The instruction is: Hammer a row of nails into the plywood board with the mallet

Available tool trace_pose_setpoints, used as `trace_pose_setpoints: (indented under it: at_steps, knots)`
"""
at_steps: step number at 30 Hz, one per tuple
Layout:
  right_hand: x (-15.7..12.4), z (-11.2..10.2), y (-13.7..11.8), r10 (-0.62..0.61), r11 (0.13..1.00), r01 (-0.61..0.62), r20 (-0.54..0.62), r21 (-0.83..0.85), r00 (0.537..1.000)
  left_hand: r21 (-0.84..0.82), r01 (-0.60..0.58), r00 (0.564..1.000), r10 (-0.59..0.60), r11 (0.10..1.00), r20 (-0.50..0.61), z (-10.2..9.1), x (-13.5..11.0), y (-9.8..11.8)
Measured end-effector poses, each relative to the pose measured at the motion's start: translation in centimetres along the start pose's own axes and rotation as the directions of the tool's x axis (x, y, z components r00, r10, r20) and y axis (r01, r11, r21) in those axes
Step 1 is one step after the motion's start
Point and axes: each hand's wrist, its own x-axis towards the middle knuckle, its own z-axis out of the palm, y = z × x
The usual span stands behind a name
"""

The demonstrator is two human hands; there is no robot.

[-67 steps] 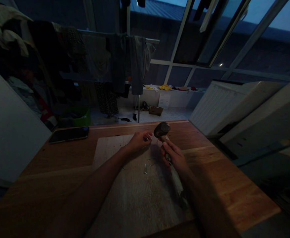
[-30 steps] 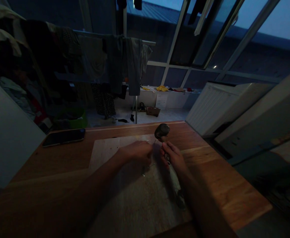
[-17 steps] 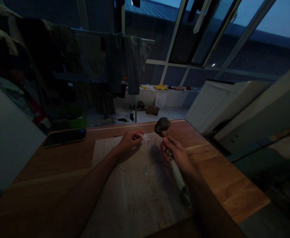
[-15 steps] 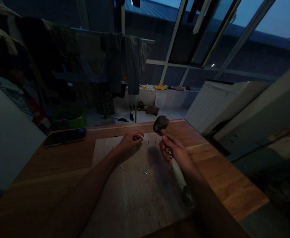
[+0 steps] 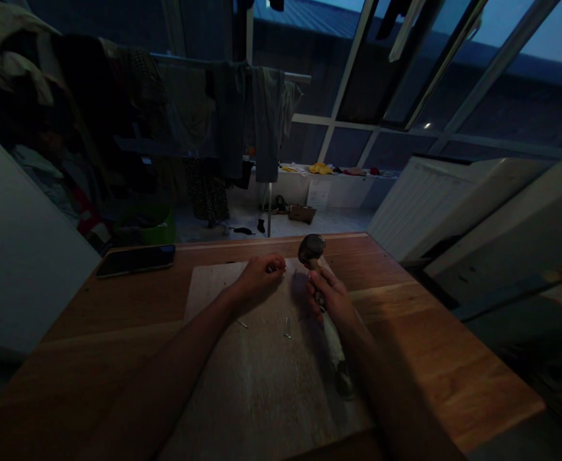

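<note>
My right hand point(image 5: 331, 296) is wrapped round the handle of a hammer point(image 5: 333, 346), close below its dark head point(image 5: 312, 248). The head is raised over the far right part of a pale wooden board point(image 5: 252, 384). My left hand point(image 5: 262, 272) rests at the board's far side, thumb and forefinger pinched together on what looks like a nail, mostly hidden by the fingers. Between the two hands a thin nail point(image 5: 295, 273) stands upright. Loose nails point(image 5: 287, 328) lie mid-board, and another nail point(image 5: 242, 324) lies by my left forearm.
The board lies on a wooden table point(image 5: 434, 346). A phone point(image 5: 136, 260) is at the table's far left. Beyond the far edge are a clothes rack with hanging clothes point(image 5: 228, 121) and a green basket point(image 5: 153, 224). A white appliance point(image 5: 420, 198) stands at the right.
The hammer has swung left and its head has come slightly lower, nearer my left hand. My left hand stays pinched at the board's far side. The view has shifted a little.
</note>
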Motion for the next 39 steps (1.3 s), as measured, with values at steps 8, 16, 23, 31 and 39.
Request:
trace_pose_setpoints:
  at_steps: [8, 16, 23, 31, 39]
  knots:
    - [-0.4, 0.3, -0.1, 0.001, 0.999, 0.002, 0.056, -0.044, 0.998, 0.031, -0.019, 1.0, 0.019, 0.999, -0.005, -0.1, 0.0, -0.1]
    - [-0.5, 0.7, -0.3, 0.033, 0.999, -0.028, 0.098, -0.046, 0.995, 0.039, 0.028, 0.999, -0.03, 0.999, 0.041, -0.2, 0.0, -0.1]
    - [-0.9, 1.1, -0.1, 0.055, 0.998, -0.052, 0.17, -0.02, 0.984, 0.038, 0.007, 0.999, -0.009, 0.999, 0.046, -0.3, -0.1, 0.3]
    - [-1.1, 1.3, -0.2, 0.067, 0.998, -0.068, 0.171, -0.002, 0.983, 0.08, 0.01, 0.999, -0.013, 0.997, 0.043, -0.4, -0.1, 0.5]
    - [-1.1, 1.3, -0.1, 0.077, 0.997, -0.076, 0.185, -0.012, 0.98, 0.086, -0.011, 0.999, 0.007, 0.996, 0.039, -0.3, 0.1, -0.2]
